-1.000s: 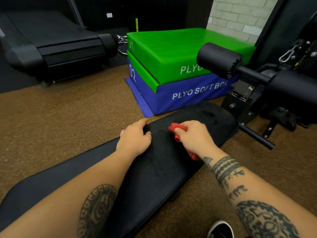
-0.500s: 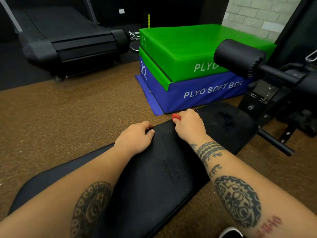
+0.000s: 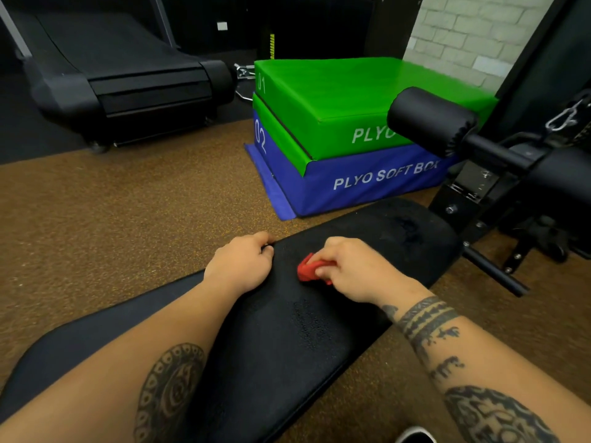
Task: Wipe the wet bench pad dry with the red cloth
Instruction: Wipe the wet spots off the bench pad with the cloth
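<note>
Red cloth (image 3: 308,271) is bunched in your right grip (image 3: 351,273), fingers curled round it, pressed onto the bench pad (image 3: 271,378). Your left grip (image 3: 241,266) holds the pad's left edge just beside; droplets (image 3: 308,321) bead the pad nearer you

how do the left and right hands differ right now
The left hand curls over the edge of the pad, holding no cloth; the right hand grips the red cloth. The left hand sits at the pad's side, the right hand on its top. Both rest on the pad.
</note>
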Motion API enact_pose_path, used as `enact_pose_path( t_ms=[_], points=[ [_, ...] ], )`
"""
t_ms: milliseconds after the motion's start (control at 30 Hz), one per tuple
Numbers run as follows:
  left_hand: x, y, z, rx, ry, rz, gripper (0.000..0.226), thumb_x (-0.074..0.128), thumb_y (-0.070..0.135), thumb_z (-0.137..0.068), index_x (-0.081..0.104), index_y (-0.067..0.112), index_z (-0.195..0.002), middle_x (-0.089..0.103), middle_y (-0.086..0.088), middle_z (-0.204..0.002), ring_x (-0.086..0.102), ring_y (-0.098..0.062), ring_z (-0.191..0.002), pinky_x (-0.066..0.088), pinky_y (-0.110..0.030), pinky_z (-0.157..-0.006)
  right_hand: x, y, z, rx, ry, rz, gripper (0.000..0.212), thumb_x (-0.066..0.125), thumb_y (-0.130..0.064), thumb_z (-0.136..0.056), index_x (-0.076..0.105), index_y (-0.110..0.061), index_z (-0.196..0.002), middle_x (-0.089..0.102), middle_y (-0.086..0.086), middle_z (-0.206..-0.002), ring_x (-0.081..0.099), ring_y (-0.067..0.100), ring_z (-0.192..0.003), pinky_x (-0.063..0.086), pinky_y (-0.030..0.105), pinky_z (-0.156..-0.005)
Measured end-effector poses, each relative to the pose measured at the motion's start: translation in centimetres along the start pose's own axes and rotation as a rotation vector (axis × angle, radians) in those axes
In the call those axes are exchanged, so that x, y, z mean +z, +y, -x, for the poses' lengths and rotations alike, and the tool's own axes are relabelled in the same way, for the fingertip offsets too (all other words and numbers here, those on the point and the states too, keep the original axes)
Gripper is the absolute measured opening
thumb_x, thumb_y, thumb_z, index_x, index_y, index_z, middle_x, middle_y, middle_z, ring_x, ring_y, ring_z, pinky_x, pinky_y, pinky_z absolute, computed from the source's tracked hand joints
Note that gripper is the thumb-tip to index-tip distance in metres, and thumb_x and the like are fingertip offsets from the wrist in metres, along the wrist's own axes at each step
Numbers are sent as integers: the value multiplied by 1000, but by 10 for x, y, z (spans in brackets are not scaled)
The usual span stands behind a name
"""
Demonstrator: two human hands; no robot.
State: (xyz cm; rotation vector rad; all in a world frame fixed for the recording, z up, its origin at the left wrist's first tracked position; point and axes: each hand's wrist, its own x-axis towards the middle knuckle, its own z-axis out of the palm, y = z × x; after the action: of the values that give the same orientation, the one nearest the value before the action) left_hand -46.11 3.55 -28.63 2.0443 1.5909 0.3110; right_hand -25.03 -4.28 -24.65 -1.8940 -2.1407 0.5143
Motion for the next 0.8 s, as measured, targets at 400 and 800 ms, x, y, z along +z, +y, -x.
enact_pose_path(
  t_ms=[400,800],
  points=[
    [3,-2,1,29,138,154,36,40,38,-98,58,35,-129,68,-6,-124,60,-31,-116,49,-43,-97,30,-25,-38,261,271,53,27,54,-31,-97,68,-19,-116,50,10,-108,57,34,-103,45,39,-84],
    [0,-3,9,180,173,125,38,43,57,-81,71,38,-98,69,16,-111,60,-14,-109,47,-45,-98,19,-32,19,-140,-60,-31,22,65,-30,-91,72,-35,-111,51,-6,-90,54,15,-88,46,36,-83]
  ],
)
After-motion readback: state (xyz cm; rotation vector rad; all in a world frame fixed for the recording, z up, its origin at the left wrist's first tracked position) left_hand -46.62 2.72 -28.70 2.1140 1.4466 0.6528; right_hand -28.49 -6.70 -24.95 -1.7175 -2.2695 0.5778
